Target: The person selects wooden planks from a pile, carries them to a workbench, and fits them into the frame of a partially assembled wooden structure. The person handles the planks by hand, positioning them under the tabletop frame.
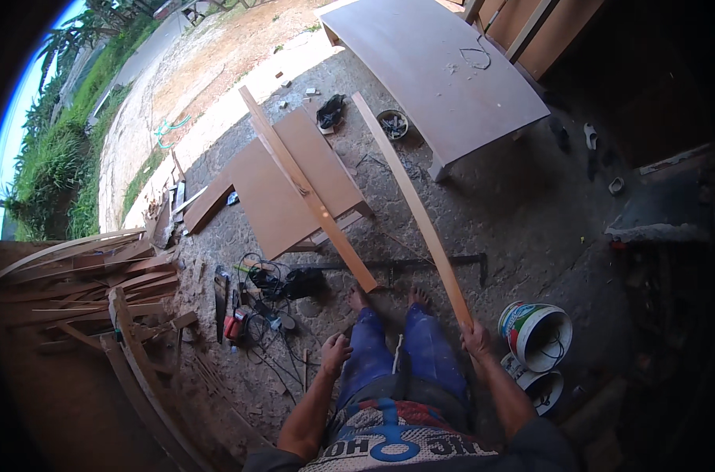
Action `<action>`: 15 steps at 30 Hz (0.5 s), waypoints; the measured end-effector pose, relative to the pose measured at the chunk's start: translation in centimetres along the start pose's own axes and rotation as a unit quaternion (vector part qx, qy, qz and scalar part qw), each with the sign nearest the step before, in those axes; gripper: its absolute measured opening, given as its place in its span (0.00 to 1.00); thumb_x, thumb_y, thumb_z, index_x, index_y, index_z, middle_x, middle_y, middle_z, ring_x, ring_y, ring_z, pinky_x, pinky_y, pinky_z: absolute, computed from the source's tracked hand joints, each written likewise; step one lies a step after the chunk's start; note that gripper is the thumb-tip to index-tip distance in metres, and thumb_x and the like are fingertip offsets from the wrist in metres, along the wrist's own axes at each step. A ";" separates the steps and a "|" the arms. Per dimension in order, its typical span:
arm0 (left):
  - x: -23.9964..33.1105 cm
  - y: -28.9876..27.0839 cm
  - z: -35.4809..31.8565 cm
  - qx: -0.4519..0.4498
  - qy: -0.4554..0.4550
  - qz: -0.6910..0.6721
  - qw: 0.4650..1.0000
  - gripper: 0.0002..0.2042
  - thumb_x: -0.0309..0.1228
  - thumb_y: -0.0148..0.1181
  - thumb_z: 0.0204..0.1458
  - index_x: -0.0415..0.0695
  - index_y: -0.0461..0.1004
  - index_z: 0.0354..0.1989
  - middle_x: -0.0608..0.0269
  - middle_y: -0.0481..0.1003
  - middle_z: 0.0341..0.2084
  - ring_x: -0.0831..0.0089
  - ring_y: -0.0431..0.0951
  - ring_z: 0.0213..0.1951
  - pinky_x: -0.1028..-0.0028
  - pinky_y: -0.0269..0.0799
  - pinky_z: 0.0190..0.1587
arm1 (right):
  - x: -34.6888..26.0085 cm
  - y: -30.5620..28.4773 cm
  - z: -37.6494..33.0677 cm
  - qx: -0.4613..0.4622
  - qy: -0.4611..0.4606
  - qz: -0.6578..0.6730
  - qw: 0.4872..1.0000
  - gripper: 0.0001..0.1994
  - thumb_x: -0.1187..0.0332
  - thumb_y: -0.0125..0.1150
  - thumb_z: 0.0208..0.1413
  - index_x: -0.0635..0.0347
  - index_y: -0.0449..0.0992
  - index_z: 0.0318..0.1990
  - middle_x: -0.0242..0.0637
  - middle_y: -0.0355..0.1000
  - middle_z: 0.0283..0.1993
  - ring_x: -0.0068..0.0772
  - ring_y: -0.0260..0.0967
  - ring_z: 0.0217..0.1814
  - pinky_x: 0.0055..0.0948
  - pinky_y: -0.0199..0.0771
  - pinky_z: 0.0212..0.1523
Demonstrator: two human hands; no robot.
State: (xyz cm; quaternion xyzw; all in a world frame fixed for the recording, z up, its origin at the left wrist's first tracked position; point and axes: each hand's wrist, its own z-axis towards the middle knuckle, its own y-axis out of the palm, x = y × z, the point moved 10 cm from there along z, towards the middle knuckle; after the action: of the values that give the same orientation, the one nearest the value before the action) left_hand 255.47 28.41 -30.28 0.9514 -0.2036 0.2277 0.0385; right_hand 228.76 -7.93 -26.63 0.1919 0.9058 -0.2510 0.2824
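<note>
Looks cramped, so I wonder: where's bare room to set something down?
The large table looks bare at its near end; so does floor between it, the held board and the buckets. Crowded: the left, with cables, tools and piled wood.

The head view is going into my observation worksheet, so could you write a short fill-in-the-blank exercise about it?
1. The hand gripping the long wooden strip is the person's ____ one.
2. The person's feet are ____, without shoes.
3. The low brown table, with another strip lying across it, stands to the ____ of the gripped one.
4. The person's trousers are ____ in colour.

Missing words: right; bare; left; blue.
</note>
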 end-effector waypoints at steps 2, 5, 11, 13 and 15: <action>-0.8 0.3 0.2 -0.017 -0.013 0.015 1.000 0.19 0.39 0.54 0.62 0.44 0.64 0.58 0.61 0.74 0.37 0.70 0.77 0.29 0.75 0.72 0.27 | 2.1 0.0 -0.7 0.003 0.011 0.016 1.000 0.19 0.53 0.53 0.62 0.64 0.72 0.42 0.36 0.71 0.20 0.29 0.70 0.16 0.30 0.71 0.19; -0.7 1.2 -0.1 -0.017 -0.018 0.053 0.998 0.20 0.39 0.54 0.62 0.42 0.64 0.57 0.59 0.74 0.39 0.69 0.77 0.30 0.74 0.73 0.28 | 5.5 0.2 -1.1 0.006 0.019 0.043 0.999 0.18 0.53 0.53 0.61 0.63 0.71 0.40 0.37 0.71 0.20 0.31 0.71 0.15 0.32 0.71 0.18; 1.3 3.3 -0.8 0.007 0.014 0.080 0.997 0.21 0.40 0.54 0.62 0.40 0.66 0.58 0.62 0.74 0.33 0.71 0.77 0.28 0.76 0.71 0.26 | 11.3 -0.4 -2.9 -0.022 0.058 0.046 0.997 0.16 0.55 0.54 0.61 0.61 0.69 0.38 0.38 0.70 0.22 0.30 0.70 0.16 0.31 0.69 0.16; 1.8 4.1 -1.3 0.008 0.013 0.074 0.997 0.21 0.39 0.54 0.62 0.40 0.66 0.58 0.62 0.73 0.32 0.71 0.77 0.28 0.76 0.71 0.27 | 13.7 -1.2 -2.9 0.011 0.009 -0.007 1.000 0.16 0.55 0.55 0.60 0.61 0.70 0.38 0.39 0.71 0.23 0.33 0.71 0.20 0.33 0.70 0.20; 2.3 4.9 -1.5 -0.004 0.013 0.073 0.997 0.22 0.40 0.53 0.62 0.40 0.64 0.60 0.58 0.73 0.38 0.69 0.78 0.31 0.73 0.73 0.30 | 16.0 -2.1 -3.8 0.090 -0.111 -0.100 0.985 0.17 0.55 0.55 0.60 0.62 0.71 0.37 0.42 0.72 0.25 0.37 0.73 0.25 0.37 0.70 0.25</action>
State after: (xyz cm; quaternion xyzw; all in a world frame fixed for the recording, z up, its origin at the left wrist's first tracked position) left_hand 254.72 23.33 -28.01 0.9308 -0.2727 0.2417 0.0288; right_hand 213.95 -4.17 -32.92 0.0956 0.8570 -0.3785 0.3364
